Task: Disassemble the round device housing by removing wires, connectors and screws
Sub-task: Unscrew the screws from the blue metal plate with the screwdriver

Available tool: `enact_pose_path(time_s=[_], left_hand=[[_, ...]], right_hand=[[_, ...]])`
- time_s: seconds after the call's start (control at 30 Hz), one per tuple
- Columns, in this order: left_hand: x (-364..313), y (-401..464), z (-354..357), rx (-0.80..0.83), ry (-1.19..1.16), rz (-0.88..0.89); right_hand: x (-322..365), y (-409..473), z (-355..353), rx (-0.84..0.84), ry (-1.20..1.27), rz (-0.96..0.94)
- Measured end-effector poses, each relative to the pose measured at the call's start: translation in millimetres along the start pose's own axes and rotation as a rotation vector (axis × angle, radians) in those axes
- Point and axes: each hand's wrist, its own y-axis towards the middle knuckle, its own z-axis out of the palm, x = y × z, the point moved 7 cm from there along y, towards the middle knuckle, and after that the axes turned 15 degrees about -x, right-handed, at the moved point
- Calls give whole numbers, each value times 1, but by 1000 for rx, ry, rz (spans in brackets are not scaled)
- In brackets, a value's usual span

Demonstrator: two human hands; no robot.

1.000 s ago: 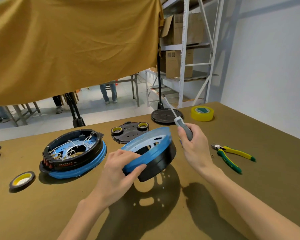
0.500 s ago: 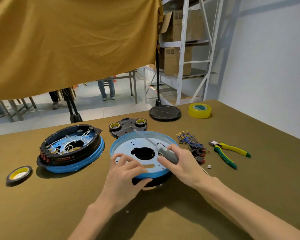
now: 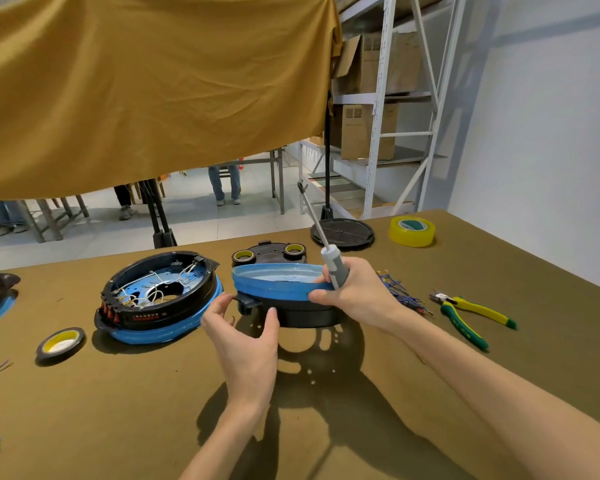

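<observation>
The round device housing [image 3: 278,285], a blue-rimmed plate on a black body, hangs a little above the brown table and throws a shadow below. My left hand [image 3: 246,344] grips its black underside at the near left, by a small black tab. My right hand [image 3: 357,296] pinches the blue rim on the right while it also holds a grey-handled screwdriver [image 3: 333,268], whose shaft points up and away. A pile of removed blue wires and connectors [image 3: 395,289] lies just right of my right hand.
A second housing [image 3: 160,296], full of white wires, sits to the left. Behind are a black plate carrying two tape rolls [image 3: 269,254], a round stand base [image 3: 342,233] and yellow tape [image 3: 412,231]. Green-yellow pliers [image 3: 471,313] lie right, a black tape roll [image 3: 60,344] left.
Half a second ago the housing lay flat on the table with the screwdriver laid across it. Both hands have since lifted it, and the screwdriver now points upward.
</observation>
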Motion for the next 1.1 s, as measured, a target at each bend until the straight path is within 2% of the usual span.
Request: enact_pose_path(time_s=[0.07,0.2,0.33,0.47,0.67,0.83,1.03,1.1], left_hand=[[-6,1,1,36,5,85],[-21,3,19,208,-13,186],[-42,9,39,279,-78,264],[-49,13,67,395,-197,79],[-37,10,70,276,-257,-184],[-25,1,62,293,-428,-563],[-15,9,25,332,-385,-634],[-16,11,20,405,-403,-631]], right_hand=[[5,14,-5,-14,50,37],[18,48,-22,-59,98,108],[11,69,-32,-64,133,287],[9,79,-37,-28,125,394],[14,81,-28,32,8,346],[29,68,-20,-20,-48,275],[63,21,4,-51,-185,19],[72,10,18,-48,-201,-41]])
